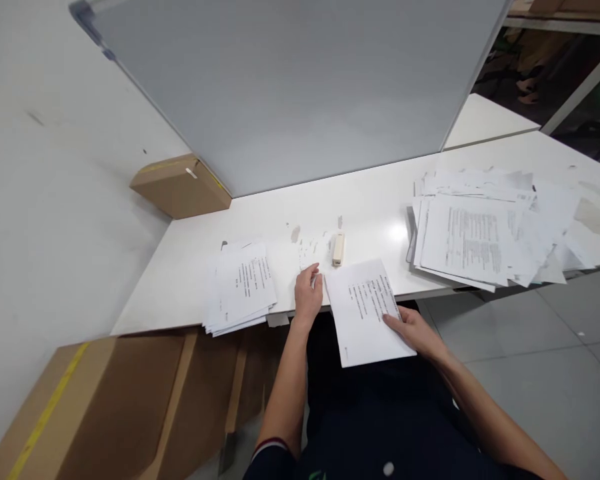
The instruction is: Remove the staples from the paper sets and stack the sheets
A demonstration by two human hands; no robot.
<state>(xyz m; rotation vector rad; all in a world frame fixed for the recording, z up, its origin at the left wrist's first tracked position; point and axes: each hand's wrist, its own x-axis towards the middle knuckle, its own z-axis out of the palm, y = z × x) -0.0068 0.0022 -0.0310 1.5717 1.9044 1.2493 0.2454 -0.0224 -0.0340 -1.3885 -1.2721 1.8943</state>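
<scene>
My right hand (414, 329) grips a stack of printed paper sheets (363, 333) by its right edge, thumb on top and fingers underneath. The stack is tilted over the table's front edge, close to my body. Beside the stack's upper left corner, my left hand (309, 293) is loosely curled, with a gap between thumb and fingers and nothing visible in it. Just beyond the sheets lies a small cream-coloured stapler (339, 250). To the left of my left hand, a pile of printed sheets (243, 287) overhangs the table edge slightly.
A large, untidy heap of papers (473, 233) covers the right part of the white table (375, 193). A whiteboard (300, 87) stands at the back. One cardboard box (180, 187) sits at the back left; larger cardboard boxes (95, 400) are below the table's left front.
</scene>
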